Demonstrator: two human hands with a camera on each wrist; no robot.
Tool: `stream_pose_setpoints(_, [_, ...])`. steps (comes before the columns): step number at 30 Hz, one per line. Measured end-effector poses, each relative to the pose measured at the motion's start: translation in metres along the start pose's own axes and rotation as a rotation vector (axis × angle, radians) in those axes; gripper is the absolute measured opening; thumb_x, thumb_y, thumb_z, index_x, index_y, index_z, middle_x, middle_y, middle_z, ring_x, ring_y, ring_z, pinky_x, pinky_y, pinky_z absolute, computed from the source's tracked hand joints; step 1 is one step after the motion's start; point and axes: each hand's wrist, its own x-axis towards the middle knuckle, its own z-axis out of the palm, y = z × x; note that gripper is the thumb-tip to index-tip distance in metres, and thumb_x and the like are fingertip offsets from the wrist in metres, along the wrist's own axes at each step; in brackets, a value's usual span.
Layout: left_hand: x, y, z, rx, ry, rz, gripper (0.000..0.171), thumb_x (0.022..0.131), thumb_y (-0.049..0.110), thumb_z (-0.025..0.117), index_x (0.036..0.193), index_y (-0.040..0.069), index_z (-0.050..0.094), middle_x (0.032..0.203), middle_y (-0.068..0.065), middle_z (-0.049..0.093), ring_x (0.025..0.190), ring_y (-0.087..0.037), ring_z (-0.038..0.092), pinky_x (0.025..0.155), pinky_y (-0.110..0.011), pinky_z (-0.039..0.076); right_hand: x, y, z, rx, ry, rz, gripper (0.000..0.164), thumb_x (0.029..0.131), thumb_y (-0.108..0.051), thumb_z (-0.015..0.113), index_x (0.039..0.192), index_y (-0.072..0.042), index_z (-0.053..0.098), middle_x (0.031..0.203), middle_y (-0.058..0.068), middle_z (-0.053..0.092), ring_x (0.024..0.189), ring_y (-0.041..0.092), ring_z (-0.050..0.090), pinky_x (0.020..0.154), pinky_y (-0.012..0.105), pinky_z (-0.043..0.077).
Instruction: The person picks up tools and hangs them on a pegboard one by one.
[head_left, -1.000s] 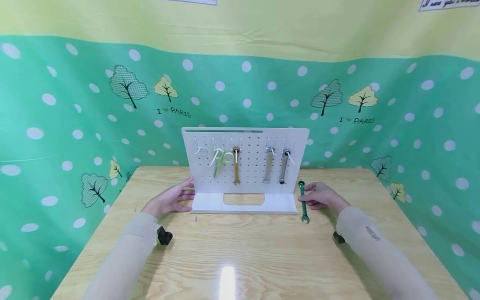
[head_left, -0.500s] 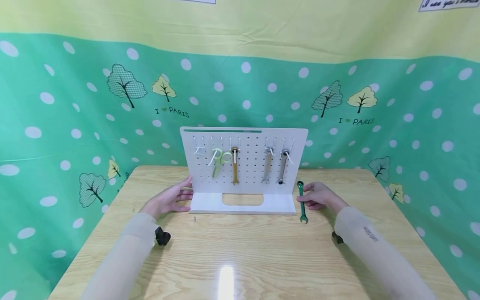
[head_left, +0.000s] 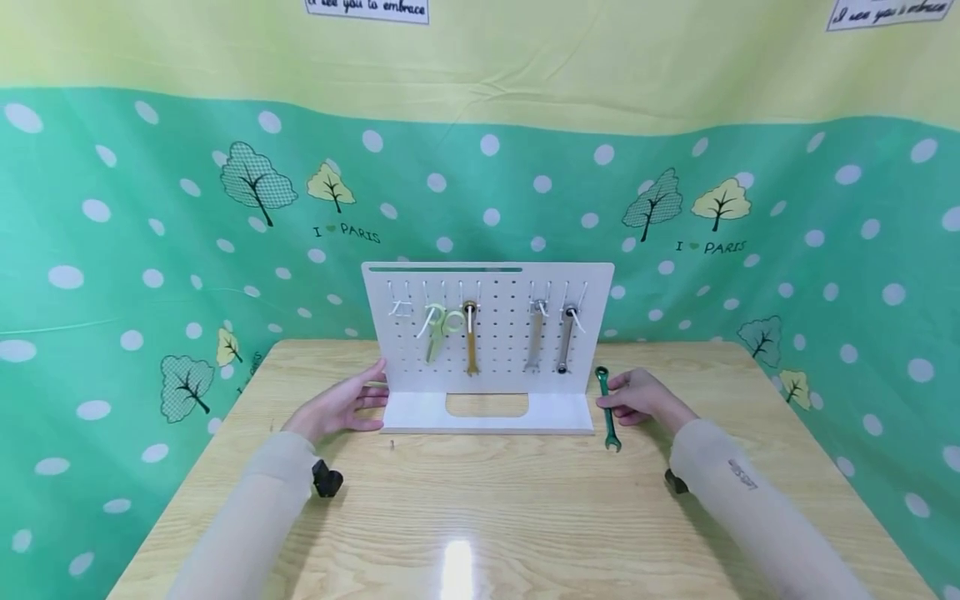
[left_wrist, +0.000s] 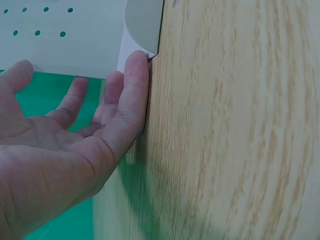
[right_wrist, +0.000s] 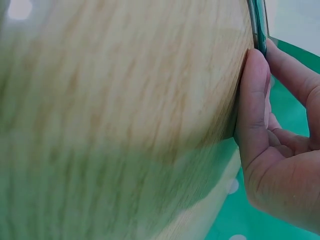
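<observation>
A white pegboard stand (head_left: pixel 487 408) stands upright on the table, and tools hang from its hooks. At its left edge is my left hand (head_left: pixel 345 404), fingers spread and fairly straight. In the left wrist view, that hand's fingertips (left_wrist: pixel 136 62) lie right at the side of the board and its base. My right hand (head_left: pixel 637 396) pinches a green combination wrench (head_left: pixel 607 417) between thumb and finger, just right of the stand. The wrench lies lengthwise, its open end toward me. Only a green sliver of the wrench (right_wrist: pixel 259 25) shows in the right wrist view.
Light green scissors (head_left: pixel 435 337), a gold-coloured wrench (head_left: pixel 472 346), a grey wrench (head_left: pixel 536 342) and a darker wrench (head_left: pixel 566 346) hang on the pegboard. An unused white hook (head_left: pixel 402 308) is at its left. The wooden table (head_left: pixel 487 492) meets a green dotted curtain (head_left: pixel 487 183) behind.
The head view has tilted up slightly. Both hands, the stand and the green wrench keep their places relative to each other.
</observation>
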Motion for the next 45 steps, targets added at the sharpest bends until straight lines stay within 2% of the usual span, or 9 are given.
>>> stream_pose_setpoints(12, [0.0006, 0.0004, -0.0021, 0.008, 0.03, -0.003, 0.09, 0.097, 0.07, 0.046, 0.154, 0.003, 0.027, 0.145, -0.023, 0.039, 0.132, -0.034, 0.04, 0.093, -0.05, 0.056, -0.0024, 0.0001, 0.0004, 0.019, -0.024, -0.016, 0.06, 0.086, -0.017, 0.084, 0.133, 0.005, 0.052, 0.088, 0.011, 0.067, 0.074, 0.02, 0.067, 0.068, 0.035, 0.063])
stream_pose_setpoints(19, [0.0017, -0.0009, 0.0003, -0.001, 0.013, -0.003, 0.087, 0.099, 0.068, 0.045, 0.155, 0.003, 0.027, 0.148, -0.023, 0.038, 0.134, -0.035, 0.038, 0.094, -0.05, 0.055, -0.0029, -0.0027, -0.0024, 0.009, -0.018, -0.005, 0.06, 0.086, -0.017, 0.084, 0.132, 0.005, 0.052, 0.088, 0.011, 0.067, 0.073, 0.019, 0.066, 0.067, 0.034, 0.063])
stream_pose_setpoints(27, [0.0008, -0.0011, -0.0002, 0.005, 0.008, 0.01, 0.09, 0.098, 0.069, 0.045, 0.156, 0.002, 0.024, 0.149, -0.024, 0.036, 0.136, -0.036, 0.037, 0.094, -0.051, 0.055, -0.003, -0.0041, -0.0039, 0.007, -0.055, 0.01, 0.058, 0.086, -0.015, 0.083, 0.131, 0.006, 0.053, 0.088, 0.011, 0.067, 0.073, 0.019, 0.067, 0.068, 0.035, 0.063])
stream_pose_setpoints(38, [0.0008, -0.0013, -0.0011, -0.003, 0.024, 0.002, 0.09, 0.097, 0.07, 0.045, 0.155, 0.003, 0.026, 0.15, -0.023, 0.036, 0.136, -0.035, 0.037, 0.094, -0.05, 0.055, -0.0051, -0.0082, -0.0085, -0.014, -0.112, -0.02, 0.055, 0.091, -0.012, 0.076, 0.134, 0.008, 0.049, 0.096, 0.014, 0.061, 0.078, 0.021, 0.063, 0.07, 0.036, 0.063])
stream_pose_setpoints(45, [0.0038, -0.0027, -0.0016, 0.002, 0.0, 0.006, 0.091, 0.097, 0.07, 0.046, 0.155, 0.003, 0.025, 0.151, -0.023, 0.036, 0.137, -0.036, 0.036, 0.095, -0.05, 0.055, -0.0088, -0.0036, -0.0087, 0.029, -0.126, -0.028, 0.057, 0.094, -0.013, 0.073, 0.138, 0.009, 0.044, 0.094, 0.012, 0.059, 0.078, 0.02, 0.061, 0.07, 0.036, 0.063])
